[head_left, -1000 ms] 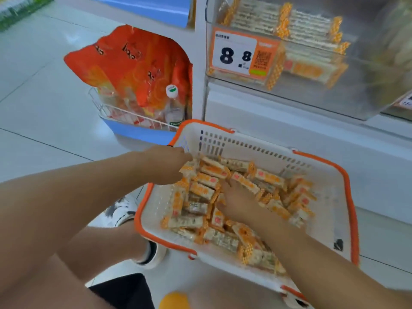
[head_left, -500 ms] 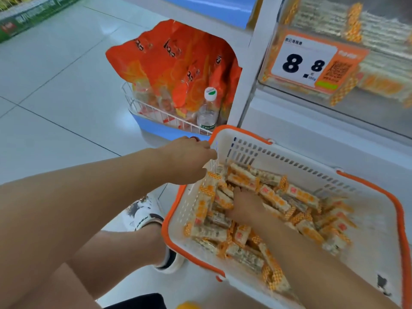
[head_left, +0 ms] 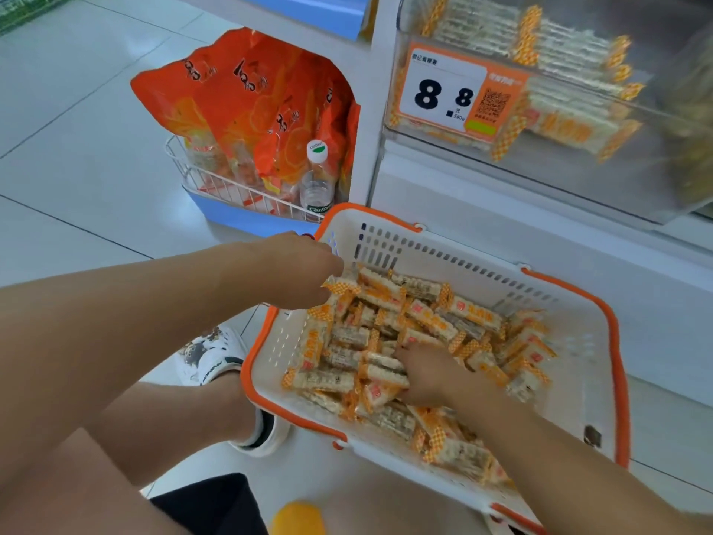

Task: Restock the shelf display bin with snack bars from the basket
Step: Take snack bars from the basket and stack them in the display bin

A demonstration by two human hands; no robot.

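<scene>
A white basket with an orange rim point(head_left: 613, 341) stands on the floor, filled with several snack bars point(head_left: 432, 316) in clear and orange wrappers. My left hand point(head_left: 297, 270) is over the basket's far left corner, fingers curled down, pinching the orange end of one snack bar point(head_left: 341, 286). My right hand point(head_left: 428, 374) lies in the middle of the pile, its fingers and thumb curled round a few bars. Up on the right, the clear shelf display bin point(head_left: 578, 183) holds more of the same bars behind its front wall.
A price tag reading 8.8 point(head_left: 447, 90) hangs on the bin's front. Left of the shelf post, a wire rack point(head_left: 216, 183) holds orange snack bags point(head_left: 247, 94) and a water bottle point(head_left: 317, 179). A white shoe point(head_left: 210, 355) stands beside the basket on the tiled floor.
My view shifted a little. My right hand slid toward the near side of the pile and closed on bars. My left hand stayed at the basket's far left corner.
</scene>
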